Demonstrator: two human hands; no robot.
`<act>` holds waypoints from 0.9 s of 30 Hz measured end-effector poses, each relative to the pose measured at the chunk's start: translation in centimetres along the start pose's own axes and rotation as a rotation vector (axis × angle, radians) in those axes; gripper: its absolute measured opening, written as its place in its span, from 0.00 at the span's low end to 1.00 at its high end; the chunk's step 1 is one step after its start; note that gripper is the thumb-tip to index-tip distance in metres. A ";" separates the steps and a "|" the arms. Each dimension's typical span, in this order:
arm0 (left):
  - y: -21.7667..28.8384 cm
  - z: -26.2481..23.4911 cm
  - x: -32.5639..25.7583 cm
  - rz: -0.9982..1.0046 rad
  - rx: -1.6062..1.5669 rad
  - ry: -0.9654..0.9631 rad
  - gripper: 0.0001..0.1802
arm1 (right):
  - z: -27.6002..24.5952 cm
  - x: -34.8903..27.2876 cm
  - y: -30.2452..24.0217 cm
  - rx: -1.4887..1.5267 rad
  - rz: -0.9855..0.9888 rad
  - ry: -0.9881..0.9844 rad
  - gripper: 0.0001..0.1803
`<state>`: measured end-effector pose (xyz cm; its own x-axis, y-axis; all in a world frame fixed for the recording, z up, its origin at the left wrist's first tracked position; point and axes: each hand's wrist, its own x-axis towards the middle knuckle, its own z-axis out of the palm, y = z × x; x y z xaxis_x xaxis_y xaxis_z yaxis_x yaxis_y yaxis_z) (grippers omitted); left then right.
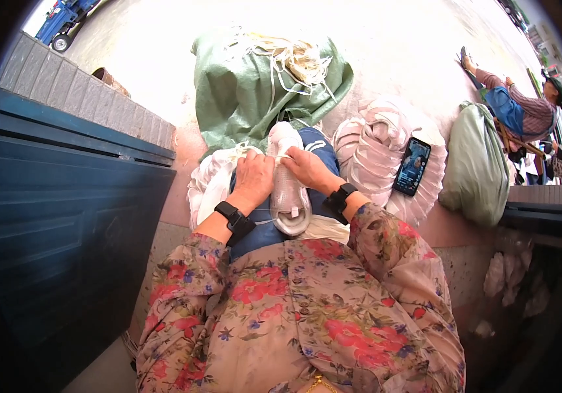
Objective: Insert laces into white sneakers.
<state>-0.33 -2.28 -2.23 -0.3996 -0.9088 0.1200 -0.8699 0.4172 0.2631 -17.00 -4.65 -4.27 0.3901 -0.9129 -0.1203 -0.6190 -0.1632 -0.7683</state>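
A white shoe [291, 187] lies lengthwise over my jeans-clad lap, its opening toward me and its toe pointing away. My left hand [253, 177] is closed at the shoe's left side, fingertips pinched near its front part. From the right, my right hand [310, 170] reaches over the shoe, thumb and fingers pinched close to the left hand. A thin pale lace [281, 158] shows between both sets of fingertips; its ends are hidden. Beyond my knees, a bundle of cream laces [300, 57] rests on a green woven sack [228, 98].
Stacked white shoe uppers [366, 147] sit to my right, with a phone [413, 167] on them. White pieces [210, 180] lie left. A pale green sack [476, 167] stands farther right, near a seated person [523, 108]. A blue door [65, 229] borders my left.
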 end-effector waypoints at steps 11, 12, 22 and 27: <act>-0.6 0.7 0.1 -0.066 -0.050 0.011 0.05 | -1.2 -3.0 -2.8 0.726 0.331 -0.007 0.13; -0.4 0.9 0.0 -0.098 -0.036 0.031 0.06 | -1.2 -3.2 -2.7 0.726 0.332 -0.004 0.13; 0.1 0.2 -0.5 -0.255 -0.345 -0.172 0.11 | 2.4 -1.9 -2.2 0.185 0.117 0.049 0.12; -1.1 0.6 -0.5 -0.250 -0.622 -0.157 0.11 | 2.8 -2.2 -4.0 -0.380 -0.042 0.161 0.05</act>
<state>0.62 -2.30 -3.12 -0.2864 -0.9473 -0.1437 -0.6326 0.0743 0.7709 -13.44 -0.96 -2.72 0.3276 -0.9444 0.0296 -0.8241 -0.3009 -0.4800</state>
